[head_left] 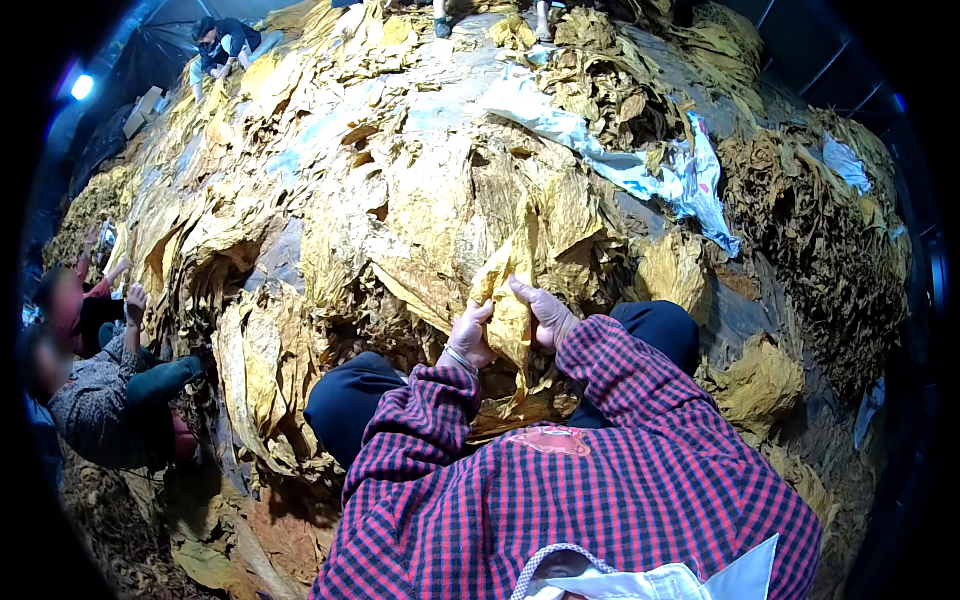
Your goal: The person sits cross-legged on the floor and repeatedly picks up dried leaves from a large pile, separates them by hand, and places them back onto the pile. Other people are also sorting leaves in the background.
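Between my knees I hold up a yellow dried tobacco leaf, its tip pointing away from me and its lower end hanging down. My left hand is closed on the leaf's left edge. On the opposite edge, my right hand pinches it with thumb and fingers. Just beyond my hands rises a broad heap of similar pale yellow leaves, crumpled and overlapping. More leaves lie in my lap area, partly hidden by my sleeves.
Blue-white plastic sheeting lies across the heap at the far right. Darker brown leaves are piled on the right. To the left sit co-workers, one in a grey patterned top. Another person bends over leaves at the far left.
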Demonstrator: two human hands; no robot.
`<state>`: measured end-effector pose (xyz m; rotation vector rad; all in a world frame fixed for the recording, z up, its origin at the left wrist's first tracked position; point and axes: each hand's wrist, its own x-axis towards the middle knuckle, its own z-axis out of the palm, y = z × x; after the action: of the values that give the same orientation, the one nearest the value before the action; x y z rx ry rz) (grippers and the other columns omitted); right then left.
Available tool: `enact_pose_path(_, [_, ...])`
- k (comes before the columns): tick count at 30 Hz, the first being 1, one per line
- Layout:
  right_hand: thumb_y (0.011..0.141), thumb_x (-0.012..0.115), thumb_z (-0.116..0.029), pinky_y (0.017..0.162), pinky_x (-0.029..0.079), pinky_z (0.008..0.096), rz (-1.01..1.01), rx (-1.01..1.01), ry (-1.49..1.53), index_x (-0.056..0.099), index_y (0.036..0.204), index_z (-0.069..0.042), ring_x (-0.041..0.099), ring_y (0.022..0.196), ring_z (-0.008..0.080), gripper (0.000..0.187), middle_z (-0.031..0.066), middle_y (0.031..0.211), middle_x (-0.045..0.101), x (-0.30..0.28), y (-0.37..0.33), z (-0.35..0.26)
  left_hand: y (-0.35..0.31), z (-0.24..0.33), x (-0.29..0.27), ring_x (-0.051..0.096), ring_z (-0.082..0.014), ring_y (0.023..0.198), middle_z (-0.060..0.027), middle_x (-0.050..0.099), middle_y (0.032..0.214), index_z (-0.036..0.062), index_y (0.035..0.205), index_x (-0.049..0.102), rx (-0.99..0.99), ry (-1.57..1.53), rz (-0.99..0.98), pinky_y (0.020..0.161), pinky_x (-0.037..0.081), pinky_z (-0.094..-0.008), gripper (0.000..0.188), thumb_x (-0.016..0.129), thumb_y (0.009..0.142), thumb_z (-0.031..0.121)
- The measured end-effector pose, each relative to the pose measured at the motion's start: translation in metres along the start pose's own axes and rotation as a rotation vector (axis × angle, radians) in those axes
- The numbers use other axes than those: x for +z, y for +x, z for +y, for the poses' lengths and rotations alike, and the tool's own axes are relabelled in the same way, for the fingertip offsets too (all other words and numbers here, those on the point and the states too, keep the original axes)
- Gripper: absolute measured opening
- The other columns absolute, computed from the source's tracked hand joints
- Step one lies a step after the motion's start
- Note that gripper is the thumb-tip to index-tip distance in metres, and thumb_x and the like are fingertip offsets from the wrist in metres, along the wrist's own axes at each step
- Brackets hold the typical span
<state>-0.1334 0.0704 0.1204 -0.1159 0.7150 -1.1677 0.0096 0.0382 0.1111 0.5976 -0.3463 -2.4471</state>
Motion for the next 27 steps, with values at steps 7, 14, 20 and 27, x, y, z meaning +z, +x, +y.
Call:
enact_pose_path(7, [0.077, 0.064, -0.005, 0.068, 0.05, 0.0328, 0.409, -0.4, -0.28, 0.052, 0.101, -0.002, 0.06, 0.079, 0.0182, 0.027, 0.0084, 0.092, 0.06, 0.009, -0.013, -0.009, 0.008, -0.008, -0.021, 0.056, -0.0188, 0.093, -0.0103, 0.054, 0.112, 0.0035, 0.122, 0.042, 0.157, 0.411, 0.262, 0.077, 0.049, -0.0318, 0.039, 0.051, 0.084, 0.001])
enact_pose_path(14, [0.075, 0.064, -0.005, 0.077, 0.048, 0.0353, 0.508, -0.563, -0.133, 0.05, 0.105, 0.003, 0.058, 0.085, 0.0202, 0.034, 0.01, 0.096, 0.059, 0.002, -0.011, -0.023, 0.013, -0.004, -0.034, 0.055, -0.0116, 0.077, -0.0066, 0.058, 0.1, -0.0005, 0.109, 0.051, 0.341, 0.636, 0.373, 0.066, 0.047, -0.0243, 0.036, 0.058, 0.086, 0.026])
enact_pose_path(20, [0.079, 0.063, -0.008, 0.074, 0.048, 0.0337, 0.637, -0.681, -0.225, 0.045, 0.107, 0.002, 0.055, 0.087, 0.0191, 0.035, 0.0101, 0.1, 0.054, -0.002, -0.001, -0.026, -0.008, -0.01, 0.008, 0.051, -0.0122, 0.068, -0.0055, 0.056, 0.091, 0.0045, 0.109, 0.047, 0.203, 0.81, 0.5, 0.054, 0.044, -0.0264, 0.045, 0.061, 0.081, 0.037])
enact_pose_path(27, [0.078, 0.066, -0.016, 0.075, 0.044, 0.031, 0.787, -0.779, -0.435, 0.048, 0.103, 0.002, 0.051, 0.089, 0.0159, 0.036, 0.0091, 0.1, 0.054, -0.024, 0.015, -0.037, -0.017, -0.014, 0.0, 0.05, -0.0083, 0.065, -0.0042, 0.058, 0.073, 0.0004, 0.083, 0.058, 0.231, 0.823, 0.545, 0.055, 0.041, -0.0242, 0.033, 0.066, 0.079, 0.032])
